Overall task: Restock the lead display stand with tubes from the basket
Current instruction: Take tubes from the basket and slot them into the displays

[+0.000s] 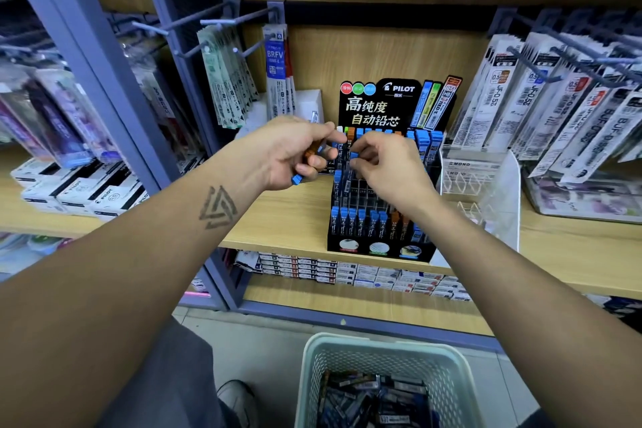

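At my feet, basket (384, 354) w/ loose tubes; both hands up at the lead display stand (380, 219).
Left hand (295, 149) curled round a small bunch of spare tubes (314, 158), orange + blue caps poking out; right hand (382, 163) pinches one blue-capped tube (352, 158) over the mid rows. Risks, imo: bunch slips from my left while I'm fiddling, or the tube misses its slot & knocks neighbours over. Shelf (278, 215) edge is near, so drops hit the floor.

My shelf (285, 219) looks like matt pale wood, the display stand (378, 229) glossy black plastic (tubes (351, 219) too), the basket (382, 354) perforated pale plastic.
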A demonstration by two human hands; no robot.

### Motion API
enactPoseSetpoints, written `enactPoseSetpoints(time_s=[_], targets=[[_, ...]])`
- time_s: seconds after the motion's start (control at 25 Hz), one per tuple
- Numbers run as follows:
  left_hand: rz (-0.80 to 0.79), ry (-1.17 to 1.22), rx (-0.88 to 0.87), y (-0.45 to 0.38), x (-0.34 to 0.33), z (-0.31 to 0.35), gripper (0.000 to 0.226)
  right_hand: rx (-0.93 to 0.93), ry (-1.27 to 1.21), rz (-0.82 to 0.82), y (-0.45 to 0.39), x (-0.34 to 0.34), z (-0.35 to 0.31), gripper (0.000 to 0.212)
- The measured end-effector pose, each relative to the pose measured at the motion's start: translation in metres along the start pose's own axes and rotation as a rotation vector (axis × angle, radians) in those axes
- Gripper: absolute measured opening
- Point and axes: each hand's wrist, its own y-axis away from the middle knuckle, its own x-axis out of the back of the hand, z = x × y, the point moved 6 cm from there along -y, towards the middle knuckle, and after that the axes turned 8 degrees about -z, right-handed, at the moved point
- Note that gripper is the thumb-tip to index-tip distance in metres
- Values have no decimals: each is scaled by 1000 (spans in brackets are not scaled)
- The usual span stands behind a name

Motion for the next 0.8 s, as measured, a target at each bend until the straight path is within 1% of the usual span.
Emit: enactPoseSetpoints(time_s=[0.12,0.24,0.32,0.4,0.44,0.48,0.52,0.6,0.64,0.72,0.8], targets=[[-10,-4,-2,0,-2,0,28,2,32,-28,2,-7,1,13],[-12,-16,4,0,-4,0,28,39,171,-93,7,-18,0,15],[-30,-26,20,2,-7,-1,24,43,257,-99,8,-21,0,18],[-66,-30,32,3,-10,-2,24,33,274,-79,9,-16,-3,21],[-86,-43,29,3,-12,-2,21,4,202,-52,9,-9,-4,21],[-108,-64,25,3,-14,-3,18,-50,39,-23,8,0,-3,19],[-138,-87,20,2,-17,-3,16,-117,-197,-10,8,9,-1,15],[-210,-128,18,2,-25,-6,19,-214,-668,-65,11,20,-3,11],[-244,-146,19,2,-29,-8,20,-225,-802,-113,15,24,-5,9],[-280,-174,29,0,-37,-12,23,-235,-905,-140,22,31,-4,9],[-285,-174,41,-3,-43,-14,25,-279,-935,-96,28,40,8,11]])
